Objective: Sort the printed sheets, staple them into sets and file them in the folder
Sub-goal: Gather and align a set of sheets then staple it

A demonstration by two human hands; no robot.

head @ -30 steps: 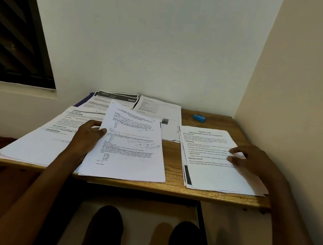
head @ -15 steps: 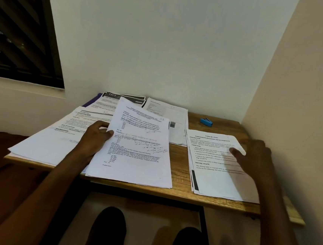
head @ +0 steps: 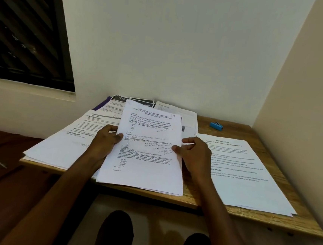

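Two hands grip one middle stack of printed sheets [head: 146,150]: left hand [head: 104,141] pinches its left edge, right hand [head: 194,154] its right edge; the bottom edge overhangs the wooden surface [head: 265,219]. Left pile [head: 66,142] overhangs the near-left edge. Right pile [head: 246,174] reaches nearly to the front edge. Blue stapler [head: 216,125] stands at the back right, bare wood around it. Purple folder [head: 102,105] lies under the rear papers.

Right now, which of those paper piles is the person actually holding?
The middle stack of sheets, with handwritten notes on top. Left hand and right hand grip its side edges; the left pile and right pile lie untouched.
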